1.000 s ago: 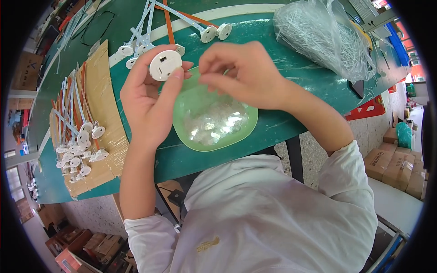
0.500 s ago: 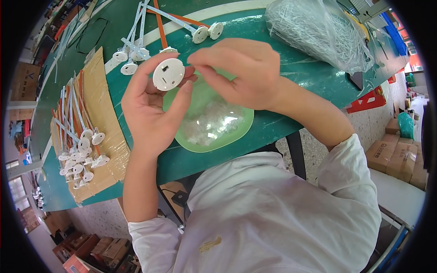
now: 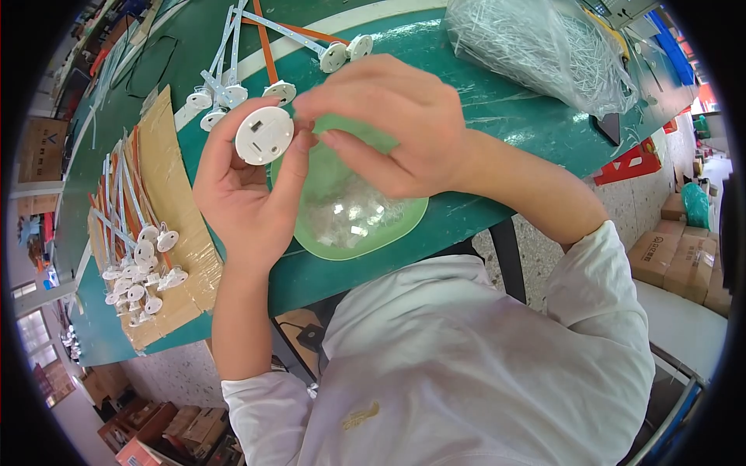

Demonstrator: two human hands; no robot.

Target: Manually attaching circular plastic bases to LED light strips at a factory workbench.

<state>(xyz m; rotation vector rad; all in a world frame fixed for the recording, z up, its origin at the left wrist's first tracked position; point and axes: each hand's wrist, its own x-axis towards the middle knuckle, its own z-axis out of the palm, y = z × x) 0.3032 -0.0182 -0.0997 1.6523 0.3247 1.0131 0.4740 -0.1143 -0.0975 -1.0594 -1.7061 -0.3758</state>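
Observation:
A white round plastic disc (image 3: pixel 264 136), with a small dark slot and several little holes in its face, is held up in my left hand (image 3: pixel 245 186). Thumb and fingers grip it by the edge. My right hand (image 3: pixel 396 128) is at the disc's right side, its index finger close to the rim and slightly blurred. A gap shows between that finger and the thumb, and nothing can be made out in it. Below both hands stands a light green bowl (image 3: pixel 360 250) with many small clear plastic pieces (image 3: pixel 353 210) in it.
At the left, several white discs with strips (image 3: pixel 140 272) lie on a cardboard sheet (image 3: pixel 167 182). More disc-and-strip pieces (image 3: pixel 334 56) lie behind my hands. A clear bag of thin white sticks (image 3: pixel 536 58) is at the far right of the green table (image 3: pixel 482 155), near a dark phone-like object (image 3: pixel 605 129).
Both hands have shifted a little left and nearer with the disc. My right thumb and index finger, close together before, are now farther apart.

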